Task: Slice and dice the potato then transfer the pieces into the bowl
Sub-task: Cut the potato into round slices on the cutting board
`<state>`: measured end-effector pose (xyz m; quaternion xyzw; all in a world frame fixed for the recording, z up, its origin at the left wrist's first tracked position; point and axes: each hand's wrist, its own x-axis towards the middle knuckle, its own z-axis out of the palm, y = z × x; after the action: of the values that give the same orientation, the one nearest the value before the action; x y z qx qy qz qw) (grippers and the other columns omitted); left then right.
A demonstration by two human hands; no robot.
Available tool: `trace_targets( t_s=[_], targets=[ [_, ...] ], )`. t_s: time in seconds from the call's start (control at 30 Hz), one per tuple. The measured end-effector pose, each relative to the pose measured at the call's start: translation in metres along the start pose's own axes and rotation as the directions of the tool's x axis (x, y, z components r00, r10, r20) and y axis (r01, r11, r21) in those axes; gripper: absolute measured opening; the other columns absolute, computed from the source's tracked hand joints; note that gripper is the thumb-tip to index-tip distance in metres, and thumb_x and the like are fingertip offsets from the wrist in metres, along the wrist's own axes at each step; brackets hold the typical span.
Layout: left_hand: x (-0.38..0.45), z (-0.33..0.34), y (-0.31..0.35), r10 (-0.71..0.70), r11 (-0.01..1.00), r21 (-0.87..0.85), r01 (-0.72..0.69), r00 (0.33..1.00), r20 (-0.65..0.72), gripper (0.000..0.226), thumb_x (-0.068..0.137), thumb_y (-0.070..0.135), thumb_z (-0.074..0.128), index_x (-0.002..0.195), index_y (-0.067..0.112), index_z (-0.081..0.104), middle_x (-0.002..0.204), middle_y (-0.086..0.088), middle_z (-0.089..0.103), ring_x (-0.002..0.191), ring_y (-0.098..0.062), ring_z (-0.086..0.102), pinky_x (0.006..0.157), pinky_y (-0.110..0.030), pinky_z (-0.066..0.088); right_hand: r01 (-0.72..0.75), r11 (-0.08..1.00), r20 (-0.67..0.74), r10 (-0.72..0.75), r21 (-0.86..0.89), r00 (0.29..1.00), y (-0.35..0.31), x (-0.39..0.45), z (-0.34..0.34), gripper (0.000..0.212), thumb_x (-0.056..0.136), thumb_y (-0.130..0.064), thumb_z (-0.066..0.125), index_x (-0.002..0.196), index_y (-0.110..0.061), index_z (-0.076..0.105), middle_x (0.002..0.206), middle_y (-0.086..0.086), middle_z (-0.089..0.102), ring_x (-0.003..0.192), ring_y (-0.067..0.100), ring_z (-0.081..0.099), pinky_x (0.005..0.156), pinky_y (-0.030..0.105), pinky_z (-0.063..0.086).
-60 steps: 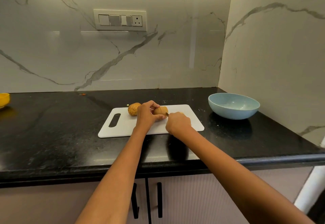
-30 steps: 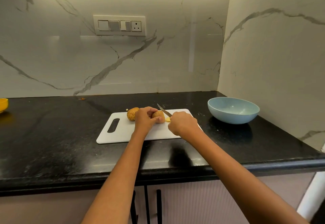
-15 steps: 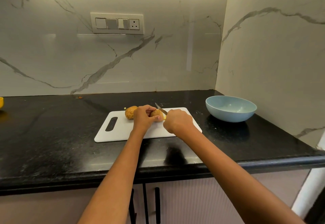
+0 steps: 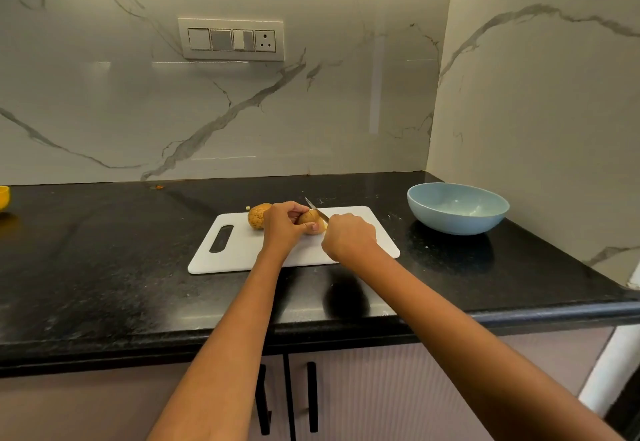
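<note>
1. Nearest the camera, two bare forearms reach over the front edge of the black speckled stone countertop (image 4: pixel 104 267), above pale cabinet doors with black bar handles (image 4: pixel 311 395).
2. The right hand (image 4: pixel 348 237) is curled into a fist around the handle of a small steel-bladed knife (image 4: pixel 316 209); the handle itself is hidden, and the blade angles up and away across the potato.
3. The left hand (image 4: pixel 284 224) pinches the brown-skinned potato piece (image 4: pixel 309 219) being cut, thumb at its near side, fingers curled over the top, close to the blade.
4. This piece rests on the white plastic cutting board (image 4: pixel 242 253); a second brown potato piece (image 4: pixel 257 216) lies just beside the left hand, towards the board's handle slot.
5. To slice well, I judge the fingertips should stay tucked back from the edge, the piece pressed firmly so it cannot roll, and the blade drawn straight down.
6. Farther right, well apart from the board, stands the pale blue round bowl (image 4: pixel 457 220), seemingly holding no potato yet.
</note>
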<state>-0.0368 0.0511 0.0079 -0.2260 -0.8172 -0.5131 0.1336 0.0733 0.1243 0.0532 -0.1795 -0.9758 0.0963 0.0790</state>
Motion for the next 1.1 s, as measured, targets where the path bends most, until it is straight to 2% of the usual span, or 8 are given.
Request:
trace_targets(
  t_s=[0.17, 0.37, 0.57, 0.7, 0.87, 0.93, 1.03, 1.1],
  targets=[
    [0.002, 0.001, 0.0, -0.016, 1.0, 0.025, 0.016, 1.0, 0.014, 0.043, 0.068, 0.013, 0.081, 0.107, 0.004, 0.066, 0.108, -0.014, 0.067, 0.098, -0.025, 0.062, 0.08, -0.024, 0.047, 0.003, 1.0, 0.01, -0.003, -0.015, 1.0, 0.01, -0.009, 0.007, 0.03, 0.098, -0.017, 0.044, 0.126, -0.009, 0.051, 0.125, 0.009, 0.055, 0.116, 0.024, 0.051, 0.092, 0.029, 0.042],
    [-0.003, -0.001, 0.004, 0.017, 0.999, 0.043, -0.018, 1.0, 0.017, 0.04, 0.068, 0.009, 0.08, 0.105, 0.002, 0.066, 0.107, -0.014, 0.067, 0.095, -0.02, 0.06, 0.077, -0.02, 0.043, 0.013, 1.0, 0.053, -0.013, -0.001, 0.999, -0.003, 0.005, 0.006, 0.029, 0.098, -0.015, 0.043, 0.126, -0.009, 0.051, 0.125, 0.01, 0.056, 0.115, 0.024, 0.053, 0.104, 0.033, 0.039],
    [0.0, 0.001, 0.001, -0.014, 0.999, 0.042, 0.014, 1.0, 0.003, 0.044, 0.065, 0.013, 0.083, 0.105, 0.004, 0.067, 0.108, -0.013, 0.067, 0.094, -0.019, 0.06, 0.077, -0.022, 0.045, -0.045, 0.999, 0.15, 0.041, 0.025, 0.988, 0.015, -0.003, 0.008, 0.032, 0.095, -0.019, 0.047, 0.126, -0.008, 0.049, 0.126, 0.009, 0.053, 0.116, 0.025, 0.05, 0.091, 0.03, 0.039],
    [-0.004, 0.0, 0.003, -0.022, 0.999, 0.033, 0.022, 1.0, 0.008, 0.044, 0.063, 0.012, 0.084, 0.102, 0.004, 0.066, 0.105, -0.013, 0.067, 0.087, -0.014, 0.056, 0.069, -0.016, 0.043, -0.059, 0.997, 0.189, 0.05, 0.042, 0.981, 0.008, 0.003, 0.006, 0.038, 0.094, -0.019, 0.047, 0.13, -0.007, 0.046, 0.132, 0.011, 0.048, 0.123, 0.027, 0.045, 0.096, 0.032, 0.039],
    [-0.003, -0.001, -0.001, -0.035, 0.999, 0.008, 0.035, 0.999, 0.001, 0.042, 0.067, 0.011, 0.082, 0.104, 0.003, 0.063, 0.108, -0.013, 0.064, 0.088, -0.015, 0.054, 0.065, -0.016, 0.042, -0.017, 0.999, 0.112, 0.022, -0.043, 0.993, 0.02, -0.009, 0.009, 0.035, 0.096, -0.016, 0.045, 0.13, -0.008, 0.047, 0.131, 0.01, 0.052, 0.119, 0.025, 0.051, 0.094, 0.03, 0.04],
    [-0.001, 0.0, -0.002, -0.045, 0.999, 0.031, 0.044, 0.998, 0.032, 0.045, 0.068, 0.012, 0.081, 0.108, 0.004, 0.06, 0.111, -0.013, 0.063, 0.091, -0.014, 0.053, 0.07, -0.019, 0.042, -0.033, 0.997, 0.096, 0.039, -0.067, 0.995, 0.029, -0.011, 0.005, 0.031, 0.096, -0.017, 0.044, 0.125, -0.009, 0.051, 0.128, 0.008, 0.054, 0.117, 0.025, 0.052, 0.09, 0.029, 0.04],
    [0.001, 0.001, -0.001, -0.073, 0.995, 0.067, 0.069, 0.995, 0.063, 0.049, 0.072, 0.014, 0.079, 0.113, 0.006, 0.055, 0.115, -0.011, 0.06, 0.093, -0.013, 0.05, 0.076, -0.023, 0.041, -0.067, 0.997, 0.057, 0.069, -0.03, 0.996, 0.036, -0.007, -0.003, 0.03, 0.095, -0.017, 0.043, 0.122, -0.008, 0.054, 0.123, 0.008, 0.057, 0.112, 0.024, 0.055, 0.078, 0.027, 0.037],
    [0.002, 0.001, -0.001, -0.079, 0.994, 0.085, 0.072, 0.994, 0.075, 0.048, 0.074, 0.016, 0.077, 0.115, 0.007, 0.053, 0.116, -0.01, 0.059, 0.094, -0.014, 0.05, 0.077, -0.023, 0.041, -0.079, 0.997, 0.009, 0.079, 0.019, 0.997, 0.036, -0.002, -0.009, 0.03, 0.095, -0.017, 0.043, 0.121, -0.007, 0.054, 0.119, 0.008, 0.059, 0.109, 0.024, 0.056, 0.078, 0.027, 0.039]
  ],
)
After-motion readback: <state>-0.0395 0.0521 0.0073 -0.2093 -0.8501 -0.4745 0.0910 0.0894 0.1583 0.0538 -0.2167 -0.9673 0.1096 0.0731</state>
